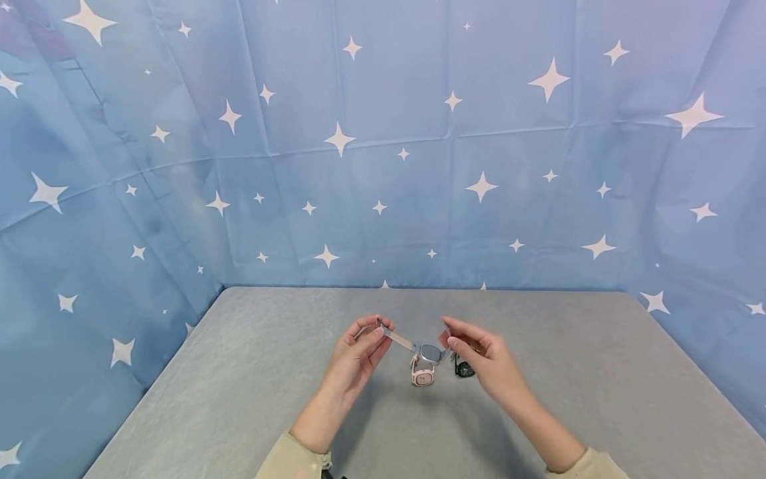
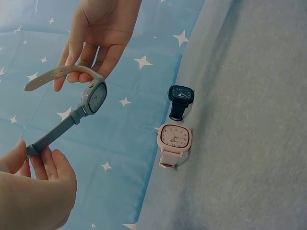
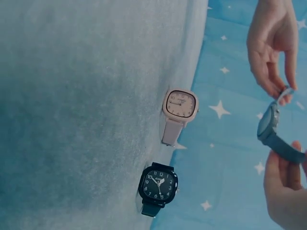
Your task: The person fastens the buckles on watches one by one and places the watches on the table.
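A blue-grey wristwatch (image 1: 430, 353) hangs stretched out in the air between both hands, its case tilted. The left hand (image 1: 357, 356) pinches the buckle end of its strap between thumb and fingers. Holding the other strap half, the one with holes, is the right hand (image 1: 487, 356), its thumb and fingers on either side of the band. That strap's free tip (image 2: 36, 85) curves out past the right fingers in the left wrist view. The watch's face (image 2: 97, 97) is turned to the side there.
Below the held watch, a pink wristwatch (image 1: 422, 378) and a black wristwatch (image 1: 464, 368) stand side by side on the grey table (image 1: 269, 399), straps looped behind their cases. A blue star-printed curtain (image 1: 407, 100) encloses the table's back and sides.
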{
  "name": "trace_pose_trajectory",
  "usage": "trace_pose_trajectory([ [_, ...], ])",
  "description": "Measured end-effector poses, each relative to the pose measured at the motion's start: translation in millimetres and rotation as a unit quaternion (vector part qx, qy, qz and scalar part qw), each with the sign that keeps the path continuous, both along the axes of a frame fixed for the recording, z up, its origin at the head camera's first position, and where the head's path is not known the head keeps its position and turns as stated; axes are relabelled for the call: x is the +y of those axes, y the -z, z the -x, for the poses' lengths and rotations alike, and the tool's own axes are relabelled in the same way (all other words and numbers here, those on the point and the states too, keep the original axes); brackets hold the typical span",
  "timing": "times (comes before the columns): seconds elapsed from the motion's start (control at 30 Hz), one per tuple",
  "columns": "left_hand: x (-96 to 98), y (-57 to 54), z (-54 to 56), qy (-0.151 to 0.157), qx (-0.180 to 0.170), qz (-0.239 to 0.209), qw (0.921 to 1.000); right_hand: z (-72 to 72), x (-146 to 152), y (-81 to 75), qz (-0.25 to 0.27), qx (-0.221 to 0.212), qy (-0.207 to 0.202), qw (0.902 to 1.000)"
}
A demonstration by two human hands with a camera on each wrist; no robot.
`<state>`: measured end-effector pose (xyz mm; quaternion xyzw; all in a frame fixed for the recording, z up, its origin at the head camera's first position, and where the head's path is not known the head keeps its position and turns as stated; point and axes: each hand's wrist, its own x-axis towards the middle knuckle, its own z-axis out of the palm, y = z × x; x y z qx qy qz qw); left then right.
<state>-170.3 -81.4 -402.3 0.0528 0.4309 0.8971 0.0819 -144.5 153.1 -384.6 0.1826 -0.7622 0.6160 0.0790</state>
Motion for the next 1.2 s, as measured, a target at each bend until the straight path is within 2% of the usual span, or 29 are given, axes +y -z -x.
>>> trace_pose_trajectory([
  [0.2, -0.1, -0.4, -0.8, -0.001, 0.004, 0.007, 1.0, 0.5, -0.1, 1.6, -0.023, 0.023, -0.006, 0.9995],
  [0.63, 2.8, -3.7, -3.1, -0.009, -0.005, 0.036, 0.9993, 0.5, -1.5, 1.6, -0.067, 0.013, -0.017, 0.9975],
  [0.87, 4.6, -5.3, -4.1, -0.017, 0.0, 0.073, 0.9972, 0.0, -3.0, 2.0, -0.083, 0.0, -0.023, 0.9963],
  [0.97, 4.8, -4.1, -4.0, -0.014, 0.011, 0.085, 0.9963, 0.1, -3.0, 2.5, -0.087, -0.005, -0.029, 0.9958],
  [1.2, 3.6, -1.9, -5.8, 0.008, 0.065, 0.099, 0.9929, 0.1, -2.9, 3.1, -0.1, -0.014, -0.038, 0.9941],
])
